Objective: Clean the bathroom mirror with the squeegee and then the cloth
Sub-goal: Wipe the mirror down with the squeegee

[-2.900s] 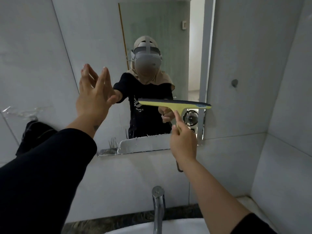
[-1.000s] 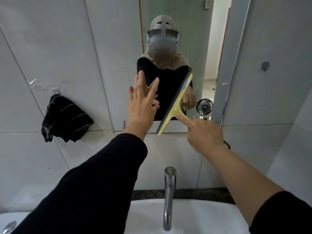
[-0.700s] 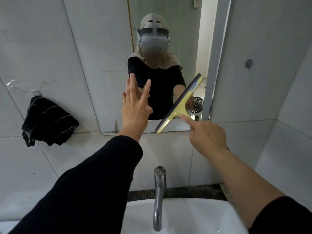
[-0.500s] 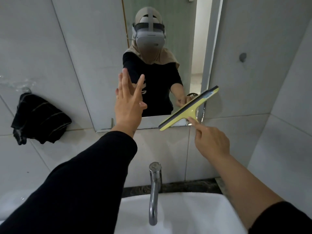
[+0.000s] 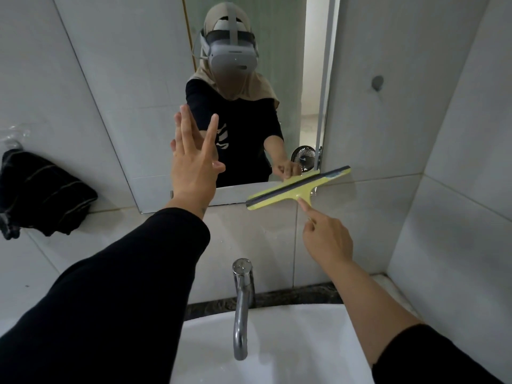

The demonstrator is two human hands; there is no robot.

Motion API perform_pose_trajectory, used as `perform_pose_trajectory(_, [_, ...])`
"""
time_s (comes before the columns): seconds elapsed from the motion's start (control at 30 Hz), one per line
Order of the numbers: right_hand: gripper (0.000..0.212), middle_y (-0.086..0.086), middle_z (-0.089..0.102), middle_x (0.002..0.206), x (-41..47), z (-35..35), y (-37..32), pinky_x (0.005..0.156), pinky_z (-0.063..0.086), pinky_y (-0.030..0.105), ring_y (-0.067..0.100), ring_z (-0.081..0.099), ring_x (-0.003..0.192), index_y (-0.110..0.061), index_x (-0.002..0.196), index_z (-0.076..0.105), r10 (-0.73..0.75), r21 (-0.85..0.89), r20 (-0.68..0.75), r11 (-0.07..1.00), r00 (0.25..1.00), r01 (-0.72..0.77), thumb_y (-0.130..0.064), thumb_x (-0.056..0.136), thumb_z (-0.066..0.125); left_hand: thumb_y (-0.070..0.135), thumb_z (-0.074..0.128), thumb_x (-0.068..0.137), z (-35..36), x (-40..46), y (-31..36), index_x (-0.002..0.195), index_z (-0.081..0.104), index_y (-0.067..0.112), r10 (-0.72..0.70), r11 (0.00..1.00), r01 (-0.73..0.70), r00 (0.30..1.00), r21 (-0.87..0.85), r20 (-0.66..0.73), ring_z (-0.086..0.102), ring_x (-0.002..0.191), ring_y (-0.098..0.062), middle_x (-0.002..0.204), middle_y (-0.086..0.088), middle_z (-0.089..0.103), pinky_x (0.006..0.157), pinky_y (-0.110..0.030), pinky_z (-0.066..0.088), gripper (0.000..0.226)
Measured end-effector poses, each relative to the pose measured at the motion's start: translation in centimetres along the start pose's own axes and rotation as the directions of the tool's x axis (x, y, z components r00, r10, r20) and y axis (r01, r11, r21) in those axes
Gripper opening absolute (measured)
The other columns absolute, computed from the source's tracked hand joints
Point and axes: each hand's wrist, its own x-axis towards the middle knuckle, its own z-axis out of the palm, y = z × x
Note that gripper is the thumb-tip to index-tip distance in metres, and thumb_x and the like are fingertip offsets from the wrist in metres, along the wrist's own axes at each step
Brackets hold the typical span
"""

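Here, right hand (image 5: 325, 239) gripping squeegee (image 5: 299, 188) at mirror's (image 5: 155, 120) lower edge, left hand (image 5: 194, 167) splayed.

No words or numbers can be read anywhere here. The white marks on the black shirt (image 5: 221, 134) reflected in the mirror (image 5: 155, 112) are too blurred to make out.

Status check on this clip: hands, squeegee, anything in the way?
Right hand shut on squeegee, blade at the mirror bottom corner. Left hand open, flat toward the glass. Cloth untouched on the wall. Nothing blocking.
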Motion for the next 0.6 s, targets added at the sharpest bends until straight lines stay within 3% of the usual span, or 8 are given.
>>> perform_pose_trajectory(0.13, [0.049,0.000,0.056,0.071,-1.6,0.9,1.7,0.050,0.038,0.029,0.016,0.049,0.057,-0.049,0.139,0.036,0.089,-0.010,0.094,0.996,0.992,-0.088,-0.021,0.099,0.035,0.016,0.070,0.083,0.0,-0.2,0.0,0.150,0.009,0.034,-0.003,1.000,0.003,1.000,-0.004,-0.001,-0.006,0.146,-0.035,0.158,-0.016,-0.016,0.112,-0.053,0.029,0.093])
perform_pose_trajectory(0.2, [0.050,0.002,0.063,0.078,-2.0,0.6,2.2,0.052,0.039,0.029,0.016,0.048,0.057,-0.048,0.142,0.031,0.101,-0.028,0.117,0.995,0.988,-0.098,-0.023,0.099,0.036,0.016,0.068,0.084,-0.2,-0.2,0.1,0.150,0.009,0.033,-0.002,1.000,0.002,1.000,0.010,-0.005,-0.005,0.146,-0.035,0.158,-0.015,-0.015,0.110,-0.053,0.032,0.091])
perform_pose_trajectory(0.3, [0.054,0.010,0.064,0.112,-2.3,-1.2,2.8,0.068,0.041,0.031,0.026,0.056,0.082,-0.043,0.146,0.022,0.092,-0.110,0.164,0.991,0.982,-0.075,-0.028,0.098,0.040,0.015,0.066,0.085,-0.8,-0.2,0.8,0.150,0.008,0.031,-0.025,0.999,0.024,1.000,0.042,0.015,-0.005,0.146,-0.035,0.158,-0.017,-0.013,0.114,-0.054,0.023,0.088])
perform_pose_trajectory(0.4, [0.044,0.006,0.059,0.128,-2.3,-3.6,3.6,0.082,0.044,0.034,0.029,0.057,0.110,-0.029,0.138,0.041,0.117,-0.156,0.199,0.984,0.973,-0.086,-0.029,0.094,0.047,0.021,0.066,0.085,-1.4,-1.0,2.5,0.151,0.008,0.030,-0.033,0.999,0.031,0.998,0.042,0.046,-0.004,0.146,-0.034,0.158,-0.017,-0.012,0.117,-0.054,0.009,0.088])
perform_pose_trajectory(0.5, [0.033,0.002,0.062,0.120,-1.9,-6.9,3.9,0.083,0.046,0.032,0.026,0.058,0.108,-0.027,0.120,0.058,0.140,-0.230,0.240,0.970,0.961,-0.084,-0.027,0.087,0.055,0.027,0.064,0.087,-1.2,-2.7,5.6,0.151,0.013,0.031,0.075,0.997,-0.073,0.987,-0.016,0.143,0.000,0.147,-0.033,0.159,-0.013,-0.010,0.117,-0.055,0.009,0.082])
perform_pose_trajectory(0.6, [0.030,-0.002,0.063,0.115,-1.3,-10.2,3.6,0.087,0.048,0.032,0.022,0.059,0.106,-0.029,0.110,0.065,0.076,-0.281,0.326,0.959,0.942,0.020,-0.032,0.081,0.067,0.031,0.063,0.088,-0.7,-4.6,9.5,0.148,0.023,0.031,0.294,0.953,-0.259,0.919,-0.159,0.261,0.002,0.147,-0.029,0.160,-0.010,0.001,0.117,-0.056,0.011,0.073])
